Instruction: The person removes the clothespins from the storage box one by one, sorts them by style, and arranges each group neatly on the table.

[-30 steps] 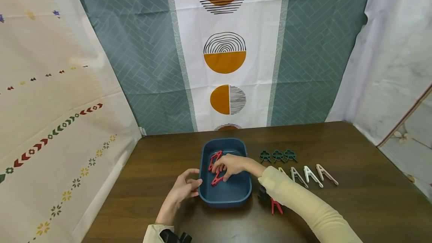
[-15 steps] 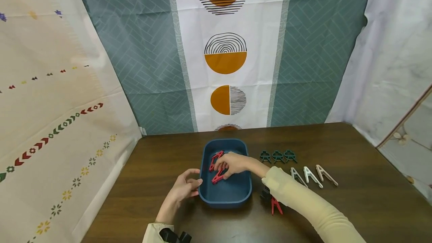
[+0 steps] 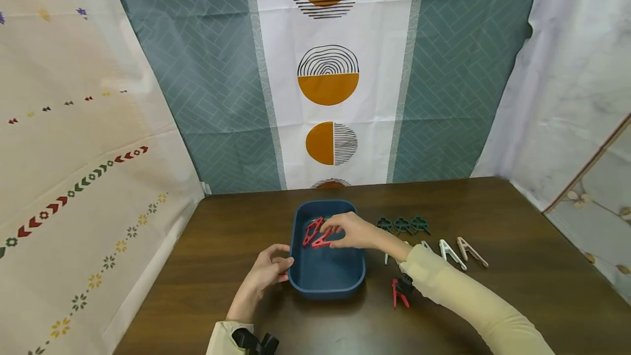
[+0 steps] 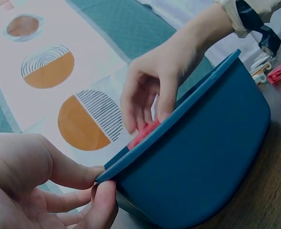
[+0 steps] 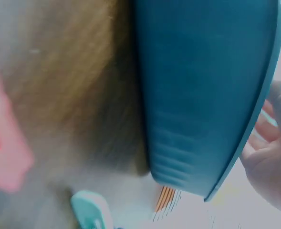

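Note:
My left hand point(image 3: 268, 271) pinches the left rim of a deep blue plastic bin point(image 3: 327, 278), thumb and fingers on either side of the edge in the left wrist view. Inside the bin, my right hand point(image 3: 352, 232) holds a red plastic clothespin point(image 3: 321, 242) between thumb and fingers. Another red clothespin point(image 3: 310, 233) lies beside it, toward the bin's left wall. In the left wrist view the near wall hides most of the held clothespin. The right wrist view mainly shows the bin's outer wall point(image 5: 202, 95).
Right of the bin, a red clothespin point(image 3: 400, 295) lies below my right wrist. Farther right are a white clothespin point(image 3: 452, 255) and a beige clothespin point(image 3: 472, 252); my sleeve partly covers others. Behind them sit three dark green clips point(image 3: 402, 225) in a row.
The right hand has shifted slightly up and right inside the bin, turning its red clothespin and bringing it nearer the other one. The left hand stays on the rim.

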Demonstrator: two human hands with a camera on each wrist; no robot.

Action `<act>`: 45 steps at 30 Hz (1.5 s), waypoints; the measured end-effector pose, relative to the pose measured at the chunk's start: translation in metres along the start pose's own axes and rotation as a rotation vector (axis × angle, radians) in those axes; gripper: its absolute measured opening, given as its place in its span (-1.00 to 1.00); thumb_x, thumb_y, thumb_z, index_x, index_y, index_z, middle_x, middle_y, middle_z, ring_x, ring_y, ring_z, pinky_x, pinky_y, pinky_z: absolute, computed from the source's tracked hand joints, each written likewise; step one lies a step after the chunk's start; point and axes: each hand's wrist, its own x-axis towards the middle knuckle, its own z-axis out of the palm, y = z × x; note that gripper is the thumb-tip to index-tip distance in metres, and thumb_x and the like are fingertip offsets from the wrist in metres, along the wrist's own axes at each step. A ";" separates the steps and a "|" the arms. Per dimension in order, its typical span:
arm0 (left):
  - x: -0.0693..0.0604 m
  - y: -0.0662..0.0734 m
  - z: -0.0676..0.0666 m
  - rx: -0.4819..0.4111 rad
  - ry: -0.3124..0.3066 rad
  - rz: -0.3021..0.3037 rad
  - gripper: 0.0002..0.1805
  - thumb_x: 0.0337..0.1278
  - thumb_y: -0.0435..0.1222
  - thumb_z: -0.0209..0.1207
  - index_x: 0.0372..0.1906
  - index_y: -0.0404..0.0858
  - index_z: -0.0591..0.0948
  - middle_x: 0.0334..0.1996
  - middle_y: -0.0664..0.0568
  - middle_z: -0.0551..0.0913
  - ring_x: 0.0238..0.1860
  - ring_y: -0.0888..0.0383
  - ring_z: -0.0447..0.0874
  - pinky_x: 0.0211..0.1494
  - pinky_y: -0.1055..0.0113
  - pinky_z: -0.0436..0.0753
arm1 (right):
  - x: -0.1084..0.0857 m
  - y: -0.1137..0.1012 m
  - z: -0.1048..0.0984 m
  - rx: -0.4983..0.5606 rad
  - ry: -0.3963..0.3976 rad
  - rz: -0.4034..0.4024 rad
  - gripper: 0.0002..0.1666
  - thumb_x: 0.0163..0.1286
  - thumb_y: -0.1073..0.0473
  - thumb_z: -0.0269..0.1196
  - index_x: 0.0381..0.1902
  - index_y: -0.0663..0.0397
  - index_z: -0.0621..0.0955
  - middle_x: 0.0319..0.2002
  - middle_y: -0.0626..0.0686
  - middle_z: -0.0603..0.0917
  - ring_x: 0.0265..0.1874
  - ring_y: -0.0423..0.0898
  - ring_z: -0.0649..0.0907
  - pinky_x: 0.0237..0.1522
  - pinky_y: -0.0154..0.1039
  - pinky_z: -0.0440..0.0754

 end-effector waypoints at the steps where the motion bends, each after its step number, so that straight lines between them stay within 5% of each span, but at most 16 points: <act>1: 0.000 0.001 0.000 0.000 0.004 -0.003 -0.60 0.26 -0.40 0.14 0.15 -0.41 0.38 -0.41 -0.04 0.62 -0.51 0.23 0.49 -0.46 0.48 0.56 | -0.003 -0.001 -0.001 0.007 0.026 -0.001 -0.56 0.18 0.24 0.41 0.03 0.17 0.61 -0.07 0.07 0.69 -0.13 0.09 0.66 -0.03 -0.03 0.66; 11: 0.000 0.000 0.001 -0.004 0.001 0.000 -0.58 0.26 -0.42 0.12 0.17 -0.44 0.35 -0.40 -0.05 0.63 -0.52 0.23 0.48 -0.45 0.47 0.55 | -0.033 -0.005 0.000 0.048 0.220 0.018 -0.54 0.17 0.18 0.42 0.04 0.14 0.61 -0.04 0.09 0.70 -0.15 0.08 0.67 -0.04 -0.03 0.67; 25: 0.003 0.000 0.001 0.007 0.009 -0.002 -0.61 0.25 -0.42 0.13 0.15 -0.41 0.38 -0.39 -0.07 0.63 -0.50 0.21 0.49 -0.43 0.45 0.56 | -0.069 -0.012 0.002 0.077 0.513 0.187 -0.54 0.07 0.22 0.48 -0.03 0.07 0.64 -0.15 0.02 0.72 -0.18 0.10 0.69 -0.09 -0.03 0.68; 30: 0.003 -0.002 -0.001 0.012 -0.004 0.002 -0.60 0.26 -0.40 0.14 0.15 -0.41 0.37 -0.42 -0.01 0.62 -0.49 0.21 0.50 -0.43 0.45 0.57 | -0.085 -0.014 0.005 0.029 0.601 0.226 -0.56 0.03 0.18 0.51 -0.09 0.06 0.66 -0.22 -0.04 0.73 -0.23 -0.07 0.69 -0.13 -0.12 0.69; 45: 0.005 -0.003 -0.006 0.001 -0.051 -0.002 -0.57 0.29 -0.38 0.12 0.19 -0.42 0.33 -0.43 -0.01 0.62 -0.48 0.22 0.52 -0.43 0.48 0.59 | -0.136 -0.020 0.011 -0.001 0.643 0.379 -0.53 0.00 0.14 0.53 -0.09 0.04 0.65 -0.27 0.05 0.74 -0.28 0.00 0.74 -0.17 -0.11 0.70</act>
